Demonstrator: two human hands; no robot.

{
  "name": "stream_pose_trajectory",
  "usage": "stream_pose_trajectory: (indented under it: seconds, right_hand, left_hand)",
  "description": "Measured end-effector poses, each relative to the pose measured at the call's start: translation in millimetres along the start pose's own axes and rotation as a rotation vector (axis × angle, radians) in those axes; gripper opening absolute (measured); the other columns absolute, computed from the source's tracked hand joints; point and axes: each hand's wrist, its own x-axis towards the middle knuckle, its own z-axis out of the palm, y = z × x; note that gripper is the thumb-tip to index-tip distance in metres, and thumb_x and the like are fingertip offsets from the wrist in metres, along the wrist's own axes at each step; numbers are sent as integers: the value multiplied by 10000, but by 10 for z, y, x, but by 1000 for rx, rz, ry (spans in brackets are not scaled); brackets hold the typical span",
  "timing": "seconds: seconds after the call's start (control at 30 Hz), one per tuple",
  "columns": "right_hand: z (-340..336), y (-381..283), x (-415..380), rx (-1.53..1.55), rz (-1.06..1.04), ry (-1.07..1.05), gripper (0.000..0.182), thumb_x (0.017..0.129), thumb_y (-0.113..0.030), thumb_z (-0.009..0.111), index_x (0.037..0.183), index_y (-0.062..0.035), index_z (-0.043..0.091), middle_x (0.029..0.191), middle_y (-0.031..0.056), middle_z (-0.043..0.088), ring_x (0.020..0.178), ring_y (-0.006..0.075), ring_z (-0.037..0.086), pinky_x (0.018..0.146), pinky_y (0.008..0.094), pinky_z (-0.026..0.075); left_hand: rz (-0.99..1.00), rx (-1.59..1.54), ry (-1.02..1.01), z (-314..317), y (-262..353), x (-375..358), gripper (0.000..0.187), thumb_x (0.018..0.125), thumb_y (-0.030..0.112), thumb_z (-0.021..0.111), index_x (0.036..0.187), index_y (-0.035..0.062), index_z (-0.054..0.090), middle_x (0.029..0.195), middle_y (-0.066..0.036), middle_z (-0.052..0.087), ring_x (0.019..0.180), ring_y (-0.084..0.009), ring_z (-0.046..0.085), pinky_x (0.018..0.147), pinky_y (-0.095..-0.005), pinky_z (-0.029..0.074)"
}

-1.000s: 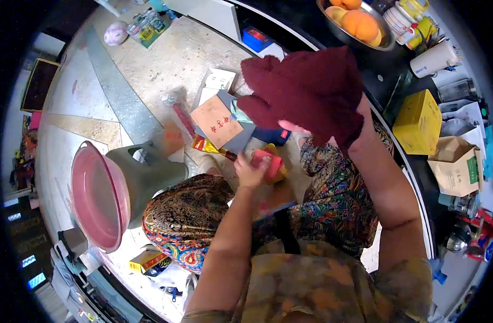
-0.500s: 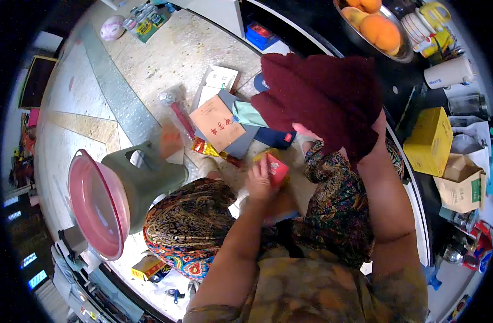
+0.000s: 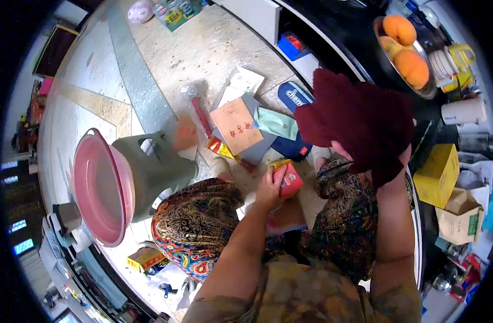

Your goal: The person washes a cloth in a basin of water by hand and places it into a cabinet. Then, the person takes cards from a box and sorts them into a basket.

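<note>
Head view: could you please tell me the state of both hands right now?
Left hand: closed on the red box.
Right hand: holding up the maroon cloth; finger closure hidden.

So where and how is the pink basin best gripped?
Probably by the rim nearest the person, thumb inside, coming from the person's side: the pink basin has a flared lip around its open mouth. The left hand, holding the red box, would need freeing first.

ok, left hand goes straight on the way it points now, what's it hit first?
Past the red box in the left hand, probably the navy pouch on the floor. Height's unclear from this one view, so it might pass above it.
</note>
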Motion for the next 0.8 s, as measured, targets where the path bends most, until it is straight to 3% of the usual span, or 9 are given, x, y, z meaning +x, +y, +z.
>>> stream_pose_trajectory:
  seconds: [0.07,0.17,0.23,0.37,0.4,0.47,0.57,0.67,0.8]
  right_hand:
    - [-113,4,-15,217,61,-58,653,786,-448,447,1294,-114,210,1340,98,208,1216,309,231,940,557,228]
    - [-345,57,-52,-82,5,-43,695,767,-520,413,1306,-139,195,1347,96,194,1227,317,196,942,588,177]
    - [-318,20,-8,-115,17,-76,696,766,-515,419,1305,-136,195,1347,96,196,1223,314,207,933,583,202]
    - [-270,-49,5,-176,27,-119,697,764,-508,427,1304,-132,195,1346,97,198,1218,309,224,920,576,239]
    - [-304,-54,-20,-1020,-157,12,689,767,-502,424,1301,-130,199,1341,98,207,1211,304,238,912,570,259]
    - [-291,-59,8,-1859,-359,153,681,769,-497,420,1298,-128,203,1336,99,215,1205,298,251,903,563,278]
    - [-187,-76,50,-817,-184,258,724,700,-421,553,1270,-100,244,1292,90,294,1174,268,311,929,465,297]
    - [-152,-116,54,-712,-190,293,732,692,-417,562,1270,-100,243,1290,91,296,1171,265,314,932,457,296]
    - [-146,-133,76,-770,-208,323,743,681,-411,573,1269,-100,242,1286,91,300,1168,262,318,935,447,295]
  left_hand:
    - [-30,-39,48,32,-58,-49,935,534,278,725,1308,216,202,1261,-213,239,1096,-384,352,867,-409,362]
    - [-23,-265,171,112,-128,-71,903,526,235,731,1291,185,254,1222,-229,287,1046,-394,398,851,-400,378]
    - [70,-174,301,150,-135,-62,873,519,188,729,1274,156,294,1177,-242,333,1021,-397,417,837,-398,387]
    - [49,-240,228,213,-141,-11,857,532,170,716,1275,149,291,1147,-239,360,1019,-392,417,857,-402,371]
    - [51,-191,227,308,-198,2,855,540,170,713,1278,152,283,1147,-236,356,1025,-388,409,867,-404,362]
    - [49,-143,232,372,-232,5,853,547,170,709,1281,155,275,1148,-232,352,1031,-385,401,877,-406,353]
    - [-37,-239,114,340,-213,5,862,553,177,712,1287,166,260,1146,-221,344,1053,-377,375,888,-409,341]
    - [-175,-751,9,450,-276,67,884,543,178,722,1290,179,250,1158,-212,329,1072,-372,355,886,-408,343]
    - [-71,-424,26,272,-166,20,926,519,190,742,1294,187,236,1115,-184,350,1040,-370,369,888,-412,340]
